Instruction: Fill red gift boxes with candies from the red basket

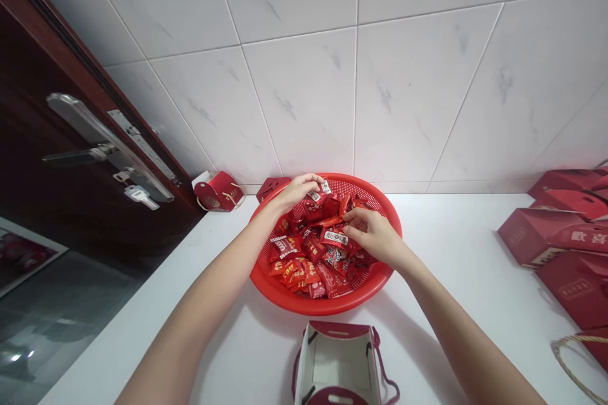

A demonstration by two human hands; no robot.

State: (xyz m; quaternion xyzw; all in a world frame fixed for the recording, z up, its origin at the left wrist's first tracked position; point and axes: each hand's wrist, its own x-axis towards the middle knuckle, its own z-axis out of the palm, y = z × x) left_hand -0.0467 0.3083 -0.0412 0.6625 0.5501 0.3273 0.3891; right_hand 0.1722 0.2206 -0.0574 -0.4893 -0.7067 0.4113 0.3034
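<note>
A red plastic basket (323, 309) with a perforated wall stands on the white surface, holding many small wrapped candies (299, 272) in red and orange. At its far rim my left hand (299, 191) is closed on a red candy packet (322, 192) with white labels. Over the right half of the basket, my right hand (373, 234) has its fingers pinched at the edge of a red candy packet (335, 238) with a white label. In front of the basket, an open white-lined gift box (339, 330) with dark red flaps and cord handles shows a bare inside.
Several red gift boxes (541, 234) stand along the right side, one with a rope handle (563, 354). A small red box (218, 191) and another red box (272, 187) sit by the tiled wall (304, 95). A dark door with a metal handle (102, 145) and keys is at left.
</note>
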